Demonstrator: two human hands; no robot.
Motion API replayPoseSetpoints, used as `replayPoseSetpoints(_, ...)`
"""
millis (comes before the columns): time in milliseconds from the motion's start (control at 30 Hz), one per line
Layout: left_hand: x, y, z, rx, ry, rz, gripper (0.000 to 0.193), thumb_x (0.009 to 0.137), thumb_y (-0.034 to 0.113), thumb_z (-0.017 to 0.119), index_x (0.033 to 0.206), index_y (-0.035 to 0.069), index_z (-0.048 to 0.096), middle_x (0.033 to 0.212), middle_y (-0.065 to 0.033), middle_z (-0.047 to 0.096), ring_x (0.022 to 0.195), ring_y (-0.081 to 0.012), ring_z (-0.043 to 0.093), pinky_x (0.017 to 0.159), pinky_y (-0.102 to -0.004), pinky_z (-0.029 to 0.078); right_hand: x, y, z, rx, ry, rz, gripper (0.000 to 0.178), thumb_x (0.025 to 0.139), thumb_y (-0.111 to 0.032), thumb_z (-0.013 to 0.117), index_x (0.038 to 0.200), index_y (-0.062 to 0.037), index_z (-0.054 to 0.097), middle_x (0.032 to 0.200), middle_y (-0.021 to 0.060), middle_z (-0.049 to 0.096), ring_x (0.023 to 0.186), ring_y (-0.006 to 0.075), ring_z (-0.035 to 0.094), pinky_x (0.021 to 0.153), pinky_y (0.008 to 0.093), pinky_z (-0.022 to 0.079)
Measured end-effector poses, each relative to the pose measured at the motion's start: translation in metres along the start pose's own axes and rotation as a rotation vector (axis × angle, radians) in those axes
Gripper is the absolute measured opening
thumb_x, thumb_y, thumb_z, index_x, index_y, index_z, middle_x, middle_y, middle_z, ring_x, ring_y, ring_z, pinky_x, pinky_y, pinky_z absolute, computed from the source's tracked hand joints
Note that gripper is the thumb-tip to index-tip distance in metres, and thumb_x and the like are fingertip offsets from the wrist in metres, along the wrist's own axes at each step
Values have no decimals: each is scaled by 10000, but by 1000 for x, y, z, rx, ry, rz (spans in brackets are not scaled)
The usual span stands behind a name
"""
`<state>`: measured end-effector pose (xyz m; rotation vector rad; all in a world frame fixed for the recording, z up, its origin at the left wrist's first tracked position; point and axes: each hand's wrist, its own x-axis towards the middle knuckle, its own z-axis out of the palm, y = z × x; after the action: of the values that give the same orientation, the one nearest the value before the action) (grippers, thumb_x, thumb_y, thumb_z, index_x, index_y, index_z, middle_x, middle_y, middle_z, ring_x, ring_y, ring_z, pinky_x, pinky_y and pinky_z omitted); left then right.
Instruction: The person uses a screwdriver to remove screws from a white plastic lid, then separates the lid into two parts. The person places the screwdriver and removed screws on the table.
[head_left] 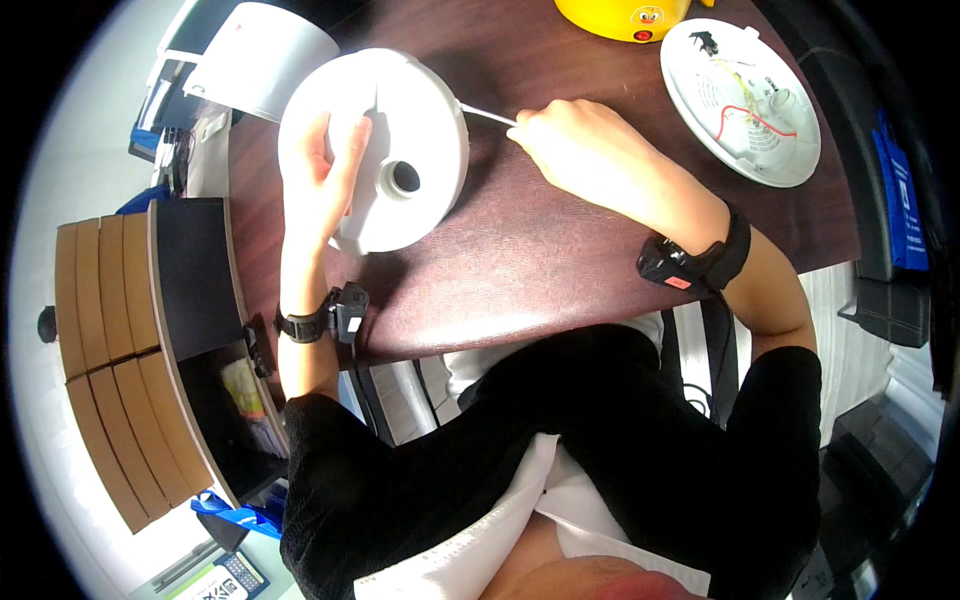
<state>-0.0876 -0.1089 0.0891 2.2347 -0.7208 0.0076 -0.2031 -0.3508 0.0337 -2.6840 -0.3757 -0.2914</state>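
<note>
My left hand (328, 165) grips a white round plastic housing (425, 205), its thumb lying across the face and its other fingers partly hidden. A raised ring with a dark round hole sits near the housing's middle. My right hand (565, 138) is closed around a screwdriver (487, 115). Only its thin, pale shaft shows; the handle is hidden in the fist. Its far end meets the housing's right edge, though the tip cannot be made out.
Behind the housing at far left stands a white cylindrical container (265, 55). An open white round base (690, 95) with red and yellow wires lies at far right, near a yellow rounded object (610, 15). Brown box files (120, 290) fill a shelf left of the dark wooden table (520, 270).
</note>
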Motion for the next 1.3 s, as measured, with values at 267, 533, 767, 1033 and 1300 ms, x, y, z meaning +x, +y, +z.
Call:
replayPoseSetpoints(267,4,-20,5,201,78,204,329,891,306,639,762,9,576,536,-33,497,390,-78,430,356,-244,315,2,2,7,77,-37,20,236,932,-141,507,843,35,637,691,198,631,634,306,658,589,364,543)
replayPoseSetpoints(533,7,-18,-3,-514,-204,-266,238,941,242,564,871,14,556,462,59,409,318,-24,308,311,-204,240,6,3,-27,378,-310,142,324,966,-207,464,789,23,608,623,142,584,557,252,562,604,356,468)
replayPoseSetpoints(767,6,-44,-10,-520,-405,-176,228,931,220,574,921,-8,581,486,66,440,336,-12,335,327,-188,259,2,0,-33,400,-558,127,372,948,-290,490,747,-6,621,632,120,597,561,253,561,612,373,461)
replayPoseSetpoints(1033,17,-46,-3,-352,-533,-94,232,915,206,593,962,-19,624,522,67,478,365,8,368,348,-173,272,-3,2,-24,348,-542,35,384,931,-325,532,737,-12,641,607,104,595,539,247,559,576,353,454)
replayPoseSetpoints(1300,29,-63,-4,-495,-633,-24,248,922,249,588,855,11,613,508,63,475,377,11,363,354,-166,270,-1,-8,-18,401,-403,13,443,919,-407,556,724,-26,671,541,100,547,471,209,501,530,334,430)
